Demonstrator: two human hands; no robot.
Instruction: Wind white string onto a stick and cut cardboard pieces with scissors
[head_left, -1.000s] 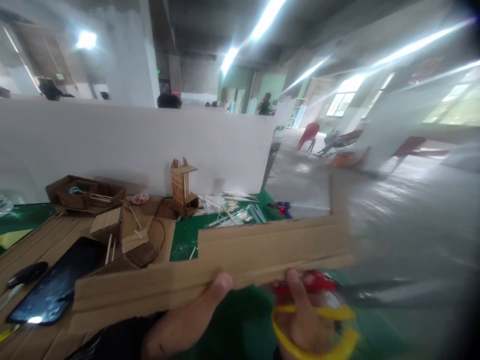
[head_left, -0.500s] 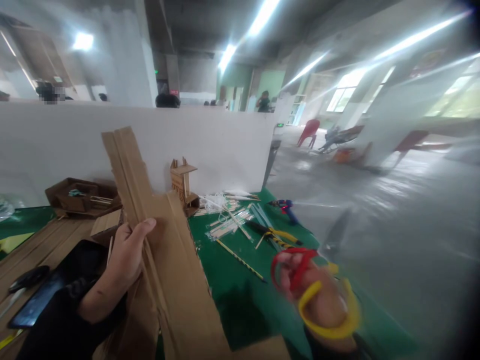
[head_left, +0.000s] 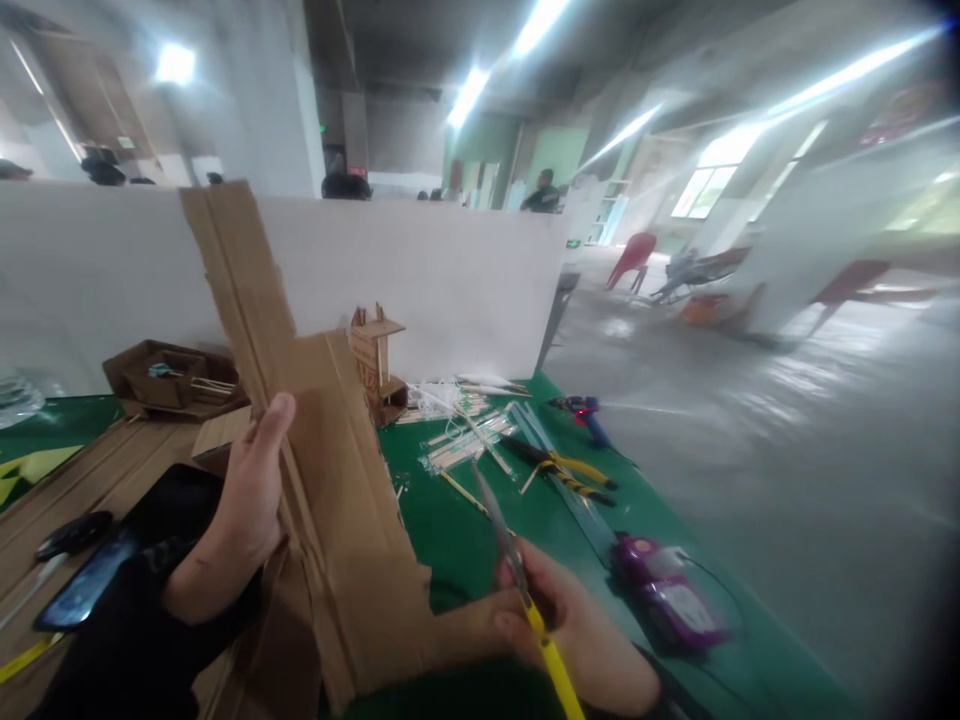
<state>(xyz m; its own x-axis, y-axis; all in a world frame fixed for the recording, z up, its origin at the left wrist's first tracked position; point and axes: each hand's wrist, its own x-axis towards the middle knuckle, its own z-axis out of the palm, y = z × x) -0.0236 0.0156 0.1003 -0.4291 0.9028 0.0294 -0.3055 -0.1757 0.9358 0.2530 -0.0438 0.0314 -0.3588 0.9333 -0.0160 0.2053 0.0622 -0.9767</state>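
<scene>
My left hand [head_left: 251, 500] is closed around a large folded piece of brown cardboard [head_left: 352, 500], the thumb lying along its face. The cardboard is held up at a slant, its narrow strip pointing away from me. Closed too, my right hand [head_left: 581, 625] holds a pair of scissors [head_left: 550, 655] with yellow on the handle, blades pointing up and away. The fingers of that hand are at the cardboard's lower right tab; whether they pinch it I cannot tell.
Pliers [head_left: 562, 470], thin wooden sticks [head_left: 476, 435], a glue gun [head_left: 581, 412] and a purple device [head_left: 667, 590] lie on the green table [head_left: 442, 540]. A cardboard model [head_left: 371, 360] stands by the white partition [head_left: 450, 270]. A phone [head_left: 97, 580] lies left.
My right hand has come in leftward to the cardboard's lower right tab, and the scissors have turned in it. The cardboard is tilted slightly differently. The purple device is now uncovered.
</scene>
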